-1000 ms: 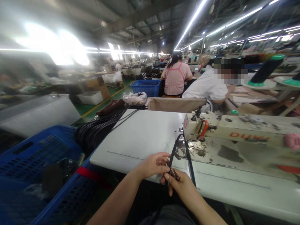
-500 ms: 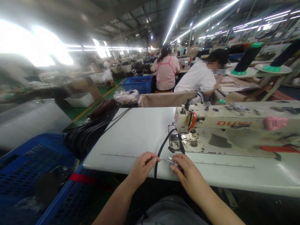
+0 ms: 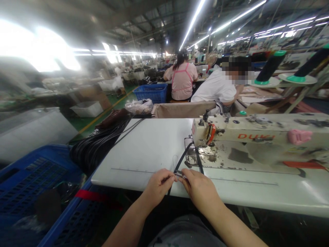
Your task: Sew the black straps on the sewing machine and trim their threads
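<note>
A narrow black strap [image 3: 183, 157] runs from under the sewing machine head [image 3: 203, 132] down over the front table edge. At that strap, the thumb and finger of my left hand [image 3: 160, 185] are pinched together; a thread there is too fine to make out. My right hand [image 3: 202, 188] is closed round small metal thread snips [image 3: 180, 175], whose blades reach the left fingertips beside the strap. Most of the snips is hidden by the fingers. Another length of black strap [image 3: 199, 161] comes out by the needle area, just beyond my right hand.
A bundle of black straps [image 3: 89, 151] hangs at the white table's [image 3: 144, 147] left edge. Blue crates [image 3: 25, 175] stand at lower left. Thread cones [image 3: 269, 68] rise at right. Ahead sit two co-workers, one in a pink top [image 3: 182, 80], one in white [image 3: 216, 85].
My right hand has moved left and turned inward, bringing the snips' blades up to the left fingertips. The left hand has shifted only slightly.
</note>
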### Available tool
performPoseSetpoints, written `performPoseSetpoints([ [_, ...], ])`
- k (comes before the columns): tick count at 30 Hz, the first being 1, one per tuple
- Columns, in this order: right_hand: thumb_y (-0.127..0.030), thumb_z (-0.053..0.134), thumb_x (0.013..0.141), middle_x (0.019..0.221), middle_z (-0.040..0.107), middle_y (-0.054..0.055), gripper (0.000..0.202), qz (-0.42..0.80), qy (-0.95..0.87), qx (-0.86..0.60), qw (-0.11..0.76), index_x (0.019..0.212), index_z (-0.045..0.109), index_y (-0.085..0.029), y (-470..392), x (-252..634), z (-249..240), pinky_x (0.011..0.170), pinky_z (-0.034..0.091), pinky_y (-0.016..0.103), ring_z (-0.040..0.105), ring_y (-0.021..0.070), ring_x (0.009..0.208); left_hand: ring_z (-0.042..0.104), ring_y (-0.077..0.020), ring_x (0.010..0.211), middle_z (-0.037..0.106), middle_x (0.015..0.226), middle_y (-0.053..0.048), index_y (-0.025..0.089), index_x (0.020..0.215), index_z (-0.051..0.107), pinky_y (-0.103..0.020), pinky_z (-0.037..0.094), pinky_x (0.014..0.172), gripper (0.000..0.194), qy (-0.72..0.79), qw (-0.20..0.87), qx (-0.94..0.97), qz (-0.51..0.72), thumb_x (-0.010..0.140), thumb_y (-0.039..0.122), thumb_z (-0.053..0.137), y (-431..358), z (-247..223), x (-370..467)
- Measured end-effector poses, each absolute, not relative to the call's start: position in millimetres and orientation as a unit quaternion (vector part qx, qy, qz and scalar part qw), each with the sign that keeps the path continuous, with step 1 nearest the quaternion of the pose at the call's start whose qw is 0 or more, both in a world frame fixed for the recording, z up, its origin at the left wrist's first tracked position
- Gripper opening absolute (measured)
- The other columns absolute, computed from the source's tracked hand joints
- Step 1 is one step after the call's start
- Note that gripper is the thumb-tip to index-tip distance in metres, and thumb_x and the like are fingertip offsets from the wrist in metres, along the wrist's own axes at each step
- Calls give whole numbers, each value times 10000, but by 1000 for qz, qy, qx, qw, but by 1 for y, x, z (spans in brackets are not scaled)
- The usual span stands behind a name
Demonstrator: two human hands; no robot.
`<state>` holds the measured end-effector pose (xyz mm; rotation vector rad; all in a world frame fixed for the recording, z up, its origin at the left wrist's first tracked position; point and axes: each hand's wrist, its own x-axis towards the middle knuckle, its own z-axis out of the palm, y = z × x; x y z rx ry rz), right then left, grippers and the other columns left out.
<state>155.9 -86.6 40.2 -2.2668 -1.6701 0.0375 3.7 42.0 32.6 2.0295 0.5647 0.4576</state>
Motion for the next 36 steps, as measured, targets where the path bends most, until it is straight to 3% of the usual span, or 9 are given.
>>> performPoseSetpoints([
  [7, -313, 546, 1017, 832, 740, 48, 137, -19, -567, -807, 164, 983, 643, -221, -85, 157, 30, 642, 447, 298, 701, 219, 749, 566, -163, 727, 642, 744, -33, 185, 778, 716, -258, 407, 671, 258, 225, 485, 830, 160, 907, 337, 552, 38, 30, 2],
  [16, -441, 447, 1010, 773, 707, 37, 245, 39, -471, -843, 258, 929, 568, -244, -108, 187, 32, 579, 395, 289, 661, 218, 669, 610, -200, 854, 673, 857, -41, 183, 847, 707, -300, 464, 807, 310, 279, 514, 809, 60, 923, 410, 511, 79, 19, -73],
  [20, -549, 490, 953, 639, 596, -4, 352, 60, -408, -866, 282, 754, 435, -264, -135, 212, 21, 529, 356, 284, 549, 187, 543, 679, -298, 907, 728, 976, -115, 179, 1028, 741, -432, 526, 834, 355, 444, 410, 780, -162, 852, 424, 553, 100, -32, -132],
  [24, -516, 411, 1003, 634, 554, 13, 423, 29, -441, -846, 297, 668, 428, -258, -159, 223, 7, 582, 438, 306, 556, 190, 588, 555, -479, 1269, 646, 1306, -247, 124, 1170, 718, -620, 436, 1027, 568, 553, 261, 766, -200, 680, 412, 734, 104, -65, -159],
  [26, -372, 387, 1018, 802, 642, 58, 335, -1, -478, -823, 306, 778, 578, -238, -169, 222, 3, 704, 524, 316, 639, 204, 742, 555, -414, 1310, 655, 1337, -191, 159, 1225, 703, -542, 411, 1113, 565, 496, 334, 783, -167, 726, 424, 709, 99, -59, -152],
  [28, -211, 413, 969, 1110, 680, 102, 288, -21, -532, -798, 281, 1073, 681, -231, -178, 217, 1, 850, 563, 329, 674, 219, 994, 633, -312, 1219, 697, 1294, -104, 229, 1279, 677, -432, 452, 1098, 504, 384, 474, 785, -108, 834, 459, 628, 89, -42, -133],
  [30, -65, 445, 866, 1404, 583, 93, 570, -26, -596, -773, 217, 1371, 598, -281, -184, 211, -3, 976, 554, 354, 598, 233, 1241, 687, -260, 1038, 726, 1195, -82, 237, 1275, 671, -388, 519, 990, 452, 299, 557, 773, -54, 900, 471, 576, 75, -21, -105],
  [33, 68, 423, 765, 1592, 421, 57, 878, -41, -648, -750, 127, 1553, 406, -318, -185, 204, -11, 1042, 539, 380, 444, 236, 1426, 654, -234, 952, 672, 1228, -110, 221, 1335, 610, -386, 533, 923, 498, 309, 468, 824, 81, 888, 441, 615, 54, -4, -55],
  [36, 16, 475, 854, 1574, 448, 105, 728, -71, -653, -746, 112, 1537, 440, -233, -180, 204, -17, 1005, 573, 399, 447, 263, 1426, 590, -289, 1154, 560, 1382, -146, 190, 1352, 571, -452, 473, 1047, 609, 330, 325, 873, 152, 790, 365, 726, 41, -4, -9],
])
